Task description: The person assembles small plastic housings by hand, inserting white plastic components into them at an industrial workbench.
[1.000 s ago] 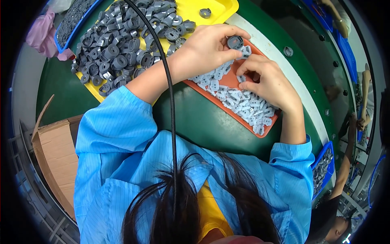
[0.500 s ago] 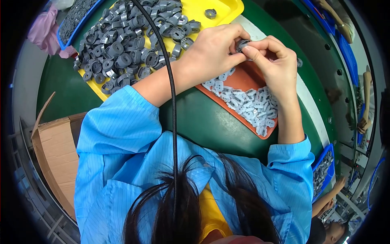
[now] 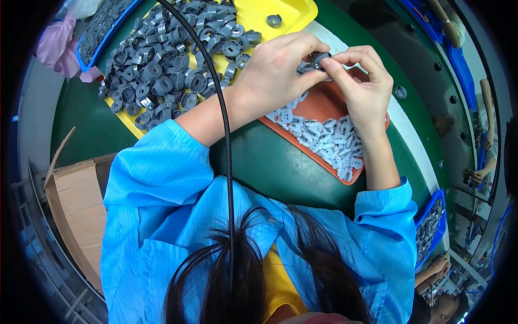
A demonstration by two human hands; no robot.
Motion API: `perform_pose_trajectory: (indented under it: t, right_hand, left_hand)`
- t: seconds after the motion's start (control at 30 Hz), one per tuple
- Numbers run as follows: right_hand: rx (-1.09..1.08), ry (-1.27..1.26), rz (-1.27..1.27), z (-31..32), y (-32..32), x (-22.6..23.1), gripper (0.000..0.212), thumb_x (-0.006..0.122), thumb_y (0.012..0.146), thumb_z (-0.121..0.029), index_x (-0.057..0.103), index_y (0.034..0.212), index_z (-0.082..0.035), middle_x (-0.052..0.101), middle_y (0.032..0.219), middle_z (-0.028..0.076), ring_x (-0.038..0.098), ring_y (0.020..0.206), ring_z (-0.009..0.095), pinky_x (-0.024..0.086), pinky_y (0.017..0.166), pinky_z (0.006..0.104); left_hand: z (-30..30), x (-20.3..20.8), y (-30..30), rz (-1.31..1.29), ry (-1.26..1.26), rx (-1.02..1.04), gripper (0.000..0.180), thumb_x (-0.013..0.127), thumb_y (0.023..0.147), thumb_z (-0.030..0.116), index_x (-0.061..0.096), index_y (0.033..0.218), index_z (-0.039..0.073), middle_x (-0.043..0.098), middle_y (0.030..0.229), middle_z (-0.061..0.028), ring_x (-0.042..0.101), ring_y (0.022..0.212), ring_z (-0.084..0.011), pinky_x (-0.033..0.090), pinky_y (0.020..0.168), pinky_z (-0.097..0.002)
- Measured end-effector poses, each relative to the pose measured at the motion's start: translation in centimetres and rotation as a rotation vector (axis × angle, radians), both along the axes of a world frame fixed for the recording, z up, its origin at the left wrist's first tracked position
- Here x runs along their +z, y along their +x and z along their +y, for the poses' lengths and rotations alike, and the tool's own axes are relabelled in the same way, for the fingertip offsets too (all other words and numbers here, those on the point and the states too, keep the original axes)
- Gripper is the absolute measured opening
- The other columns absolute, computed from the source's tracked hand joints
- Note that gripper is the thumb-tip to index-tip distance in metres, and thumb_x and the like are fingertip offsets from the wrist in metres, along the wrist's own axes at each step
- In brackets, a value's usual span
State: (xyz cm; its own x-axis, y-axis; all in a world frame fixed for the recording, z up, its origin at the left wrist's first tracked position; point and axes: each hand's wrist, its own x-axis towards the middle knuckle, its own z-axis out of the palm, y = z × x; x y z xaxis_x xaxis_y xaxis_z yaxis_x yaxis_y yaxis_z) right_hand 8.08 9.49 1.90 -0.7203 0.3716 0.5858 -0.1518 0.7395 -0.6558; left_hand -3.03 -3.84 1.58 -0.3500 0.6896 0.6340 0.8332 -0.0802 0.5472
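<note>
Fingertips pinching — left hand (image 3: 274,67) and right hand (image 3: 366,83) both on one small dark grey part (image 3: 320,60), over the orange tray (image 3: 325,102)! White pieces (image 3: 324,137) lie loose in it, and to the left — grey parts (image 3: 154,70) heaped on the yellow tray (image 3: 299,12).

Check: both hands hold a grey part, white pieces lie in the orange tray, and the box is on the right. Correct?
No: the head view shows the box on the left, not the right. The left hand and right hand do hold a grey part, and white pieces lie in the orange tray.
</note>
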Motion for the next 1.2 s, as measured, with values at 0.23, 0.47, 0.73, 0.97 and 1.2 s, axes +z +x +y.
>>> perform_pose_trajectory:
  t: [0.23,0.47,0.73,0.97,1.2]
  right_hand:
    - [0.428,-1.039,-0.315,2.4,0.3,-0.1,0.015,0.067,0.083,-0.005,0.064,0.096,0.002,0.069,0.082,0.009,0.064,0.067,0.010,0.052,0.065,0.0215]
    - [0.406,-0.784,-0.646,2.6,1.2,1.8,0.018,0.070,0.077,-0.005,0.063,0.093,0.000,0.068,0.083,0.008,0.064,0.068,0.008,0.053,0.063,0.0200]
    - [0.421,-0.843,-0.301,1.4,1.0,1.6,0.023,0.063,0.077,-0.001,0.061,0.100,0.000,0.065,0.092,0.004,0.063,0.077,0.007,0.051,0.071,0.0204]
    - [0.562,-1.086,-0.475,3.0,0.9,0.4,0.022,0.064,0.078,-0.002,0.061,0.100,-0.002,0.066,0.087,0.003,0.062,0.073,0.007,0.049,0.067,0.0187]
    - [-0.047,-0.782,-0.306,10.1,2.0,-1.1,0.017,0.067,0.079,-0.007,0.061,0.095,-0.007,0.061,0.081,-0.001,0.053,0.072,0.006,0.042,0.067,0.0194]
  left_hand:
    - [-0.1,0.0,-0.1,0.215,0.031,-0.053,0.036,0.079,0.066,0.020,0.068,0.097,0.009,0.060,0.094,-0.0040,0.056,0.088,-0.0224,0.046,0.078,-0.0337]
    - [-0.2,0.4,-1.6,0.228,-0.112,-0.332,0.036,0.079,0.062,0.017,0.069,0.097,0.011,0.055,0.104,-0.0037,0.050,0.099,-0.0249,0.041,0.087,-0.0365]
    - [-0.2,0.5,-0.4,0.283,0.051,-0.168,0.036,0.078,0.066,0.016,0.068,0.100,0.011,0.056,0.103,-0.0047,0.052,0.098,-0.0250,0.040,0.088,-0.0382]
    - [0.3,0.3,0.1,0.061,-0.081,-0.267,0.035,0.075,0.074,0.020,0.065,0.105,0.007,0.056,0.105,-0.0084,0.054,0.101,-0.0278,0.045,0.086,-0.0387]
    - [2.3,1.9,-6.9,0.308,-0.275,0.253,0.040,0.064,0.074,0.009,0.057,0.112,-0.002,0.064,0.095,-0.0169,0.063,0.077,-0.0290,0.052,0.072,-0.0359]
